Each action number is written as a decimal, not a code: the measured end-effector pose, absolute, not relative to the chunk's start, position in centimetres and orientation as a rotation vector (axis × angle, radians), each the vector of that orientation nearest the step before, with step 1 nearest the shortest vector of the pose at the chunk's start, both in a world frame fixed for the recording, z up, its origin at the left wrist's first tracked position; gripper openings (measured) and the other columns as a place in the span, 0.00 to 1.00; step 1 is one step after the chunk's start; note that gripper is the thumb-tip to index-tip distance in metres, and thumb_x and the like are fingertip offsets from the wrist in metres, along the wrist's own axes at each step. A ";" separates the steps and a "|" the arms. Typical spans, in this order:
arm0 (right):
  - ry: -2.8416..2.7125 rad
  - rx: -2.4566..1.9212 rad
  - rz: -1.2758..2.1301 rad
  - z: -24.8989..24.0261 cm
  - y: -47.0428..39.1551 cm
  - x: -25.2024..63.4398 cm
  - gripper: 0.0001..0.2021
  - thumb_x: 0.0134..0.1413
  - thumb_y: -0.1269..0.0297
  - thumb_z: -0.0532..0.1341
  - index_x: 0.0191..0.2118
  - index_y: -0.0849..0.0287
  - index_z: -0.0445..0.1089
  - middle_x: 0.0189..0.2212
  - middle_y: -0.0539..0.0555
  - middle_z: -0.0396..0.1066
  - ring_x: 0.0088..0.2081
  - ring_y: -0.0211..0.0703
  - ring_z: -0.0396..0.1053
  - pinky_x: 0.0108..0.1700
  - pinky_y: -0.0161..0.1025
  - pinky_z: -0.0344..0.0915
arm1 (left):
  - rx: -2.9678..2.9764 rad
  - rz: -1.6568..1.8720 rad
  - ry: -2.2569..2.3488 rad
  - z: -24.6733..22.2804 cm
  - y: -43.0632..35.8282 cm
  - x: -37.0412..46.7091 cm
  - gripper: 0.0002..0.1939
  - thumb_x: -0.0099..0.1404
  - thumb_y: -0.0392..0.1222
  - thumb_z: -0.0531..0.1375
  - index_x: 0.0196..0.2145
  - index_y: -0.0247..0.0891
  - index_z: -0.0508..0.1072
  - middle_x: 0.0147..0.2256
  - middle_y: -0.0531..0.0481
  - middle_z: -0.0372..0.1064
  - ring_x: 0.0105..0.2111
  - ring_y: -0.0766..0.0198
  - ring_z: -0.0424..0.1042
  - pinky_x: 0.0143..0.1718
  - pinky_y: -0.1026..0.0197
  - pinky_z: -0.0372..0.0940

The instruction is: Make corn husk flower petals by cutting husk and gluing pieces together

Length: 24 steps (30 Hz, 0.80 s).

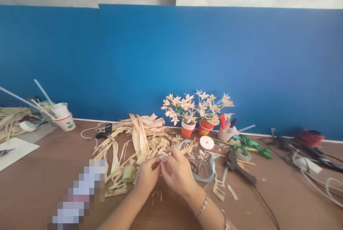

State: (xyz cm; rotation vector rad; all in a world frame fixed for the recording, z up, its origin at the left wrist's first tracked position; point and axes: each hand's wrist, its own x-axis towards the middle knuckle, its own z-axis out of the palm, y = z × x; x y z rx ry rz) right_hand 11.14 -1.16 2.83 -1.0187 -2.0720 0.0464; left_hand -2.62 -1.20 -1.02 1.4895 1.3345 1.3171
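My left hand (149, 173) and my right hand (177, 171) meet at the middle of the table, fingertips pinched close together. Whatever lies between the fingertips is too small to make out. Just beyond them spreads a heap of dried corn husks (139, 135), with long strips and small scraps. A pale green roll (128, 173) sits beside my left hand. To the right of my right hand curls a light blue ribbon (211, 171), and a white spool (207, 143) lies farther back.
Pale husk flowers (184, 105) stand in red paper cups (188, 130) by the blue partition (160, 55). A black glue gun (238, 169) with its cable lies at right, near green tape (264, 150) and tangled cords (289, 158). At left are a white cup (64, 122) and white paper (18, 151).
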 end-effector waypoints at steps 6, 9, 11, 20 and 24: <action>-1.932 -1.056 0.005 1.9 -1.6 9.8 0.06 0.47 0.76 0.56 0.29 0.57 0.65 0.39 0.58 0.66 0.40 0.48 0.66 0.39 0.43 0.66 | 1.549 1.283 1.429 -0.1 -1.7 -2.1 0.08 0.53 0.34 0.55 0.25 0.36 0.75 0.23 0.49 0.72 0.25 0.60 0.70 0.27 0.63 0.62; -1.921 -1.052 0.051 2.1 -1.8 9.8 0.05 0.48 0.74 0.57 0.30 0.57 0.66 0.39 0.58 0.65 0.41 0.48 0.66 0.40 0.44 0.65 | 1.470 1.291 1.386 -0.2 -1.6 -2.1 0.07 0.52 0.35 0.56 0.23 0.37 0.74 0.22 0.50 0.71 0.25 0.60 0.69 0.27 0.63 0.62; -1.895 -1.038 0.109 2.5 -1.8 10.1 0.05 0.48 0.72 0.58 0.33 0.57 0.66 0.41 0.59 0.64 0.42 0.49 0.65 0.42 0.45 0.65 | 1.391 1.322 1.310 -0.4 -1.3 -2.2 0.05 0.52 0.37 0.57 0.23 0.37 0.72 0.22 0.51 0.70 0.25 0.61 0.69 0.27 0.64 0.62; -1.735 -1.127 0.476 2.6 -0.7 10.6 0.06 0.45 0.73 0.59 0.22 0.58 0.64 0.34 0.54 0.63 0.38 0.44 0.65 0.42 0.40 0.63 | 1.300 1.397 1.336 -0.3 -1.2 -2.5 0.06 0.52 0.40 0.58 0.22 0.37 0.70 0.18 0.55 0.66 0.21 0.64 0.67 0.22 0.66 0.60; -1.689 -1.144 0.669 2.4 -0.6 10.4 0.06 0.44 0.73 0.59 0.21 0.59 0.66 0.35 0.54 0.64 0.38 0.43 0.66 0.39 0.38 0.64 | 1.267 1.418 1.301 -0.3 -1.1 -2.4 0.04 0.51 0.40 0.59 0.22 0.37 0.70 0.20 0.54 0.68 0.23 0.62 0.68 0.24 0.65 0.63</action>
